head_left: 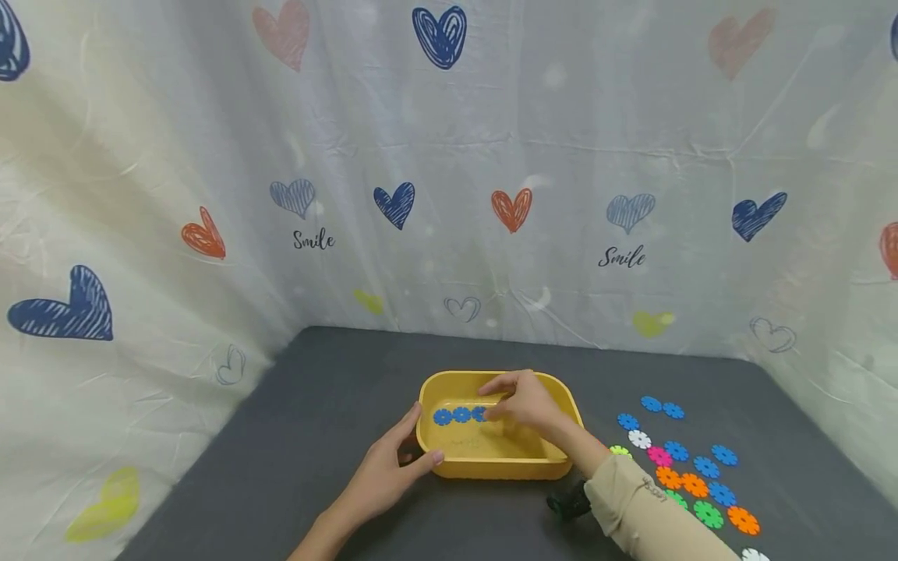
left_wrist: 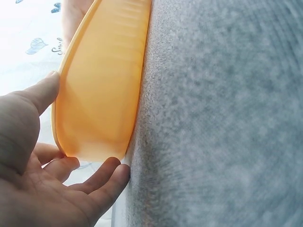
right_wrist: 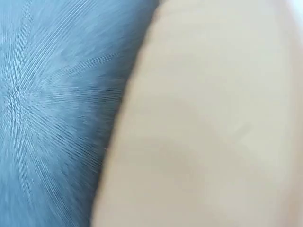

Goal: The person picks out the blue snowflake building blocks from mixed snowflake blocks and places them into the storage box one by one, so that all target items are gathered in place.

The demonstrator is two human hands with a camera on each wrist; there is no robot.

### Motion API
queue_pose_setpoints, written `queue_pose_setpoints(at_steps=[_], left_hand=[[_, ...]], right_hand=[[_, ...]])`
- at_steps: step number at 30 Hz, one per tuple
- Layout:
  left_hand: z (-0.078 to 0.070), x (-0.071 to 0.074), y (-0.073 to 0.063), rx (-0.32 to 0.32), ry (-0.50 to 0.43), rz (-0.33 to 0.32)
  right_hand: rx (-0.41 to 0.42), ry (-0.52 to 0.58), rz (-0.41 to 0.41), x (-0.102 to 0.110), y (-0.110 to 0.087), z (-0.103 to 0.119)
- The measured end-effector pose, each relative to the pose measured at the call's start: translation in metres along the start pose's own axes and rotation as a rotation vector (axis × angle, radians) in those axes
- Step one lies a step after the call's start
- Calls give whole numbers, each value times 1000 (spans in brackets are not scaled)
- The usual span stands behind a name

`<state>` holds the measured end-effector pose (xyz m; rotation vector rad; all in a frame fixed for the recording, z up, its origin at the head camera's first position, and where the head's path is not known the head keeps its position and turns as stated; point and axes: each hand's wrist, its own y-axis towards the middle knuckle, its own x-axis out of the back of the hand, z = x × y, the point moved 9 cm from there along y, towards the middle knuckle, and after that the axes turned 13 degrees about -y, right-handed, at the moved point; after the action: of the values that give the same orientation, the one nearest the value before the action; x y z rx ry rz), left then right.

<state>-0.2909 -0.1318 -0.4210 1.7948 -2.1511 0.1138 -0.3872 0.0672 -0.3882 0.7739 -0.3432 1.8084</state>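
Observation:
A yellow plastic tray (head_left: 505,468) rests on the dark tabletop, with several blue flower-shaped discs (head_left: 461,414) in a row inside it. My left hand (head_left: 384,471) holds the tray's left end. In the left wrist view, that hand's thumb (left_wrist: 46,90) lies on the rim and its fingers touch the end wall. Inside the tray, my right hand (head_left: 522,403) reaches over with its fingertips apart, one of them at the rightmost blue disc (head_left: 479,414) and partly covering it. The right wrist view shows only a beige sleeve (right_wrist: 203,118) and the tabletop.
To the right lie loose discs: blue (head_left: 724,455), orange (head_left: 744,520), green (head_left: 708,514), pink (head_left: 659,456) and white (head_left: 639,439). A small dark object (head_left: 570,502) is beside the right sleeve. A heart-patterned curtain (head_left: 449,265) hangs behind the table.

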Motion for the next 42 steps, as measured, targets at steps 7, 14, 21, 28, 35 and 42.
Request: queue_pose_setpoints(at_steps=[7, 14, 21, 28, 35, 42], left_hand=[[-1, 3, 0, 12, 4, -14], [-2, 4, -1, 21, 13, -18], [-1, 3, 1, 26, 12, -18], [2, 2, 2, 33, 5, -16], [2, 1, 1, 32, 2, -11], [1, 0, 1, 27, 4, -19]], right_hand=[[122, 33, 107, 53, -19, 13], [97, 52, 150, 115, -45, -19], [36, -4, 103, 171, -72, -79], [-64, -26, 41, 207, -102, -141], [-138, -47, 42, 223, -127, -183], [-236, -63, 68, 229, -143, -209]])
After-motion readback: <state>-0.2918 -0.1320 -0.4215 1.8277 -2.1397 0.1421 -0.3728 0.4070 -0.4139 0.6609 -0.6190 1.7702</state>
